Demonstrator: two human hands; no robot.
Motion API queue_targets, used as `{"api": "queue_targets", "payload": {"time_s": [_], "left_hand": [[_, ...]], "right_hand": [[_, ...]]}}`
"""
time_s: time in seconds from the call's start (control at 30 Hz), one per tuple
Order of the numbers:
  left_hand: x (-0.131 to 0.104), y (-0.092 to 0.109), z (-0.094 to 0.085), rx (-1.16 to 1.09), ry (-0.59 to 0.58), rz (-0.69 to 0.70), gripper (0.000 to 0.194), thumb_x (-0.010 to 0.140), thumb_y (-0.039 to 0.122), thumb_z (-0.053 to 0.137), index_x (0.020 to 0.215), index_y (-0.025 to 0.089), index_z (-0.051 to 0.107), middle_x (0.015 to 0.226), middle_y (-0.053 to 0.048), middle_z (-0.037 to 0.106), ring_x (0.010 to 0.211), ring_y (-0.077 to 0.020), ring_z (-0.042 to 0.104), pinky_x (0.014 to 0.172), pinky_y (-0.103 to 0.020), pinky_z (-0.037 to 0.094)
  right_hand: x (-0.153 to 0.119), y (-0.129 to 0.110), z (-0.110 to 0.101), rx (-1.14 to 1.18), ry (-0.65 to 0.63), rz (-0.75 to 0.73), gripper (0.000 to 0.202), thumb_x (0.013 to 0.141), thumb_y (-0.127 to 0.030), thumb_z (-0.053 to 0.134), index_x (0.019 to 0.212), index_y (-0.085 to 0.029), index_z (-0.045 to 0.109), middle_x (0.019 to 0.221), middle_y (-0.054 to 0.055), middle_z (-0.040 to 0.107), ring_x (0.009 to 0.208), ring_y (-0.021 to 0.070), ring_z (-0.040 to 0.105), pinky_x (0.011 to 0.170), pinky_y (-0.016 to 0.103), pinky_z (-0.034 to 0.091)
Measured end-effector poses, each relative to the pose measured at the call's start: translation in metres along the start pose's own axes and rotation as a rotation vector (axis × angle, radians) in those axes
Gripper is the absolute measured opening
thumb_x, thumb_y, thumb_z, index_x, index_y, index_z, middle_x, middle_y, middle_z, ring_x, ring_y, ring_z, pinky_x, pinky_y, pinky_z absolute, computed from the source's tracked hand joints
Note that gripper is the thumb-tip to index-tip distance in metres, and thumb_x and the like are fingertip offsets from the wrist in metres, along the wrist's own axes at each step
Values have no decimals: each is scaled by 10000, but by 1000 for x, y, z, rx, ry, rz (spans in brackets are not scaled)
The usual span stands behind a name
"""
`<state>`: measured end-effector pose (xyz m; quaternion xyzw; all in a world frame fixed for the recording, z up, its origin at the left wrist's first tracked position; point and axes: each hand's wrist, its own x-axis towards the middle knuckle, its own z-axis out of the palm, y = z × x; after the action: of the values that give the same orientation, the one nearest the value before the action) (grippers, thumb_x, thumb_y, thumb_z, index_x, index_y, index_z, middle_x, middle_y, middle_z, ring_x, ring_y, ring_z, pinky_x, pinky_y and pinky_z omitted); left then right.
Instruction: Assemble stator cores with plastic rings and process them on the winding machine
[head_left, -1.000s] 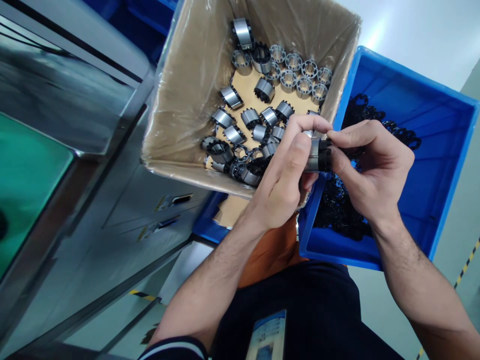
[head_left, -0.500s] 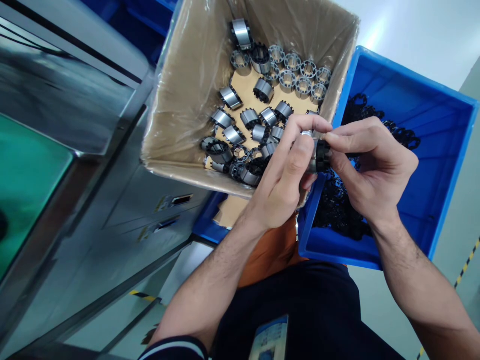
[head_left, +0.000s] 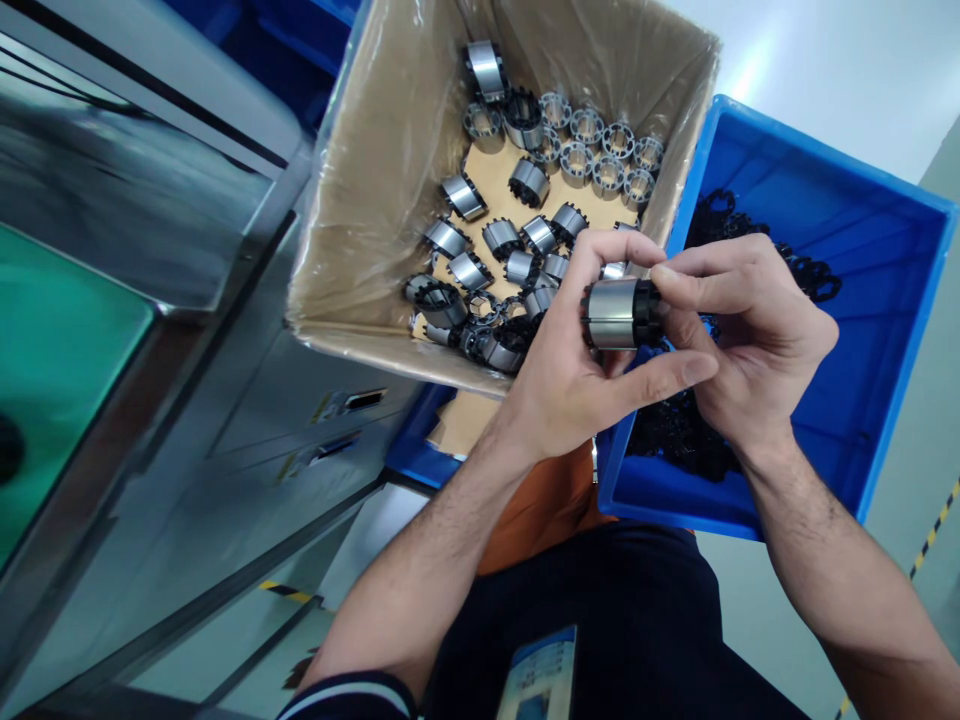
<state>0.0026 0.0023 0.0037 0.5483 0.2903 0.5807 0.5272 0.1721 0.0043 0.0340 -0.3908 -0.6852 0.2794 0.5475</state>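
A silver stator core (head_left: 611, 313) lies sideways between my two hands, just over the near right corner of the lined carton. My left hand (head_left: 566, 375) holds it in curled fingers, its thumb stretched out below towards my right hand. On the core's right end sits a black toothed plastic ring (head_left: 646, 313). My right hand (head_left: 742, 330) pinches this ring between thumb and fingers. Black teeth also show at the core's left end. Part of the core's underside is hidden by my left hand.
Several stator cores (head_left: 529, 182), some with black ends and some bare, lie in the plastic-lined carton (head_left: 390, 200). A blue bin (head_left: 840, 400) at the right holds a heap of black plastic rings (head_left: 679, 425). A metal machine (head_left: 247, 400) stands at the left.
My left thumb has swung off the core down and to the right, uncovering its silver side. My right hand keeps its pinch on the black ring, nearly still.
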Motion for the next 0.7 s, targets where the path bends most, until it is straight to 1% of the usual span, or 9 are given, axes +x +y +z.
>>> {"api": "queue_targets", "payload": {"time_s": [0.07,0.17,0.23,0.33,0.43,0.5,0.57,0.63,0.7], "left_hand": [[1,-1,0,32,3,29,651,971,740,951,1351,265,719,1181,-48,714,1093,-235,770,899,-334,671],[-1,-3,0,92,-8,69,570,1080,741,817,1412,293,698,1200,-47,724,1094,-243,776,898,-360,688],[-3,-5,0,136,-7,63,573,1093,757,782,1432,304,686,1223,-53,728,1152,-267,779,943,-389,702],[-4,-8,-3,191,0,48,621,1084,807,757,1439,305,674,1243,-65,726,1224,-303,774,1025,-447,704],[-3,-9,-5,258,12,98,637,1075,827,744,1432,304,672,1238,-69,714,1193,-309,770,1012,-470,703],[-4,-8,-4,274,11,122,656,1052,827,771,1429,299,671,1231,-68,722,1136,-299,777,963,-457,707],[-6,-6,-1,233,19,79,656,1043,802,800,1439,297,663,1203,-63,746,1035,-269,789,881,-409,704],[-8,-3,3,115,51,8,558,1094,709,782,1452,300,655,1124,-41,763,826,-198,767,726,-322,661],[-8,1,8,-30,96,-53,397,1153,572,741,1430,298,664,1002,-8,752,612,-126,668,568,-246,555]], "right_hand": [[0,2,0,-2,0,-16,112,1133,-425,857,1212,-385,926,1130,7,851,1070,250,843,1014,499,748],[2,4,-1,-21,15,-104,109,1129,-390,861,1217,-384,924,1124,-3,862,1035,231,836,959,450,740],[3,4,-1,-36,17,-131,103,1134,-387,853,1212,-381,920,1117,-6,862,1019,224,837,938,433,736],[3,4,-1,-56,10,-117,91,1135,-372,844,1200,-388,905,1118,-15,856,1022,228,845,948,444,740],[2,4,0,-82,1,-115,104,1123,-314,826,1191,-369,883,1114,-10,854,1024,239,844,933,459,747],[0,6,-1,-65,-11,-105,92,1114,-324,832,1186,-361,876,1103,6,853,1021,256,839,953,483,749],[-1,7,-3,-44,-30,-41,86,1106,-361,842,1179,-379,883,1117,23,858,1051,282,836,1020,519,744],[-2,6,-7,-57,-71,42,141,1088,-401,850,1219,-419,899,1178,37,870,1130,320,836,1072,551,739],[-1,4,-10,-72,-138,89,274,1047,-427,871,1319,-454,899,1281,42,871,1226,351,824,1080,567,746]]}}
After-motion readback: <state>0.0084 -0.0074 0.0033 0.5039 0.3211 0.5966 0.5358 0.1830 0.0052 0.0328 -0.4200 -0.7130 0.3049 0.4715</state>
